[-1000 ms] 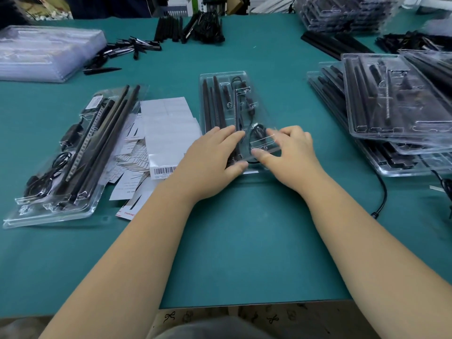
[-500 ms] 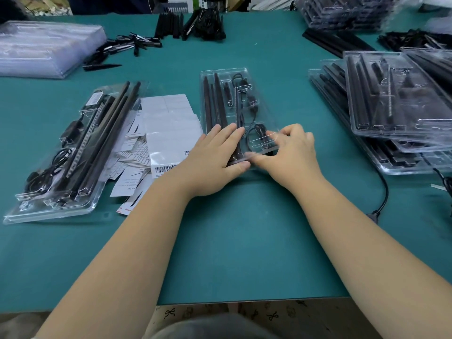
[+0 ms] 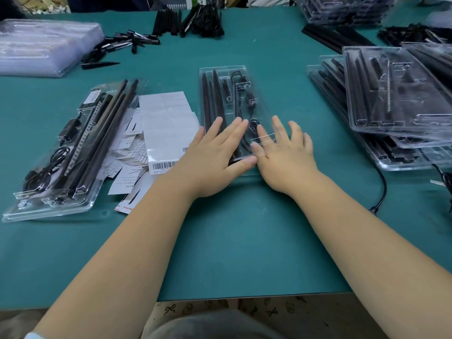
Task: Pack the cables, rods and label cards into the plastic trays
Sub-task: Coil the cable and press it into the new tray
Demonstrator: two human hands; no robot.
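Green matting covers the table (image 3: 244, 241), and at its middle lies a clear plastic tray (image 3: 221, 77) with rods (image 3: 215, 94) and a coiled cable (image 3: 253, 124) inside. Both the left hand (image 3: 215, 155) and the right hand (image 3: 286, 157) lie flat on its near end, fingers straight, gripping nothing. It seems the lid is being pressed closed; next a label card (image 3: 168, 118) from the pile at the left is probably needed.

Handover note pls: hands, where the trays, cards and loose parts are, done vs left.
Left hand and right hand: flat, fingers straight, pressing the near end of the centre tray, which holds rods and a cable.
Filled tray lies left; label cards between the two.
Tray stack on the right.
Left: loose black parts at the far edge are unpacked.
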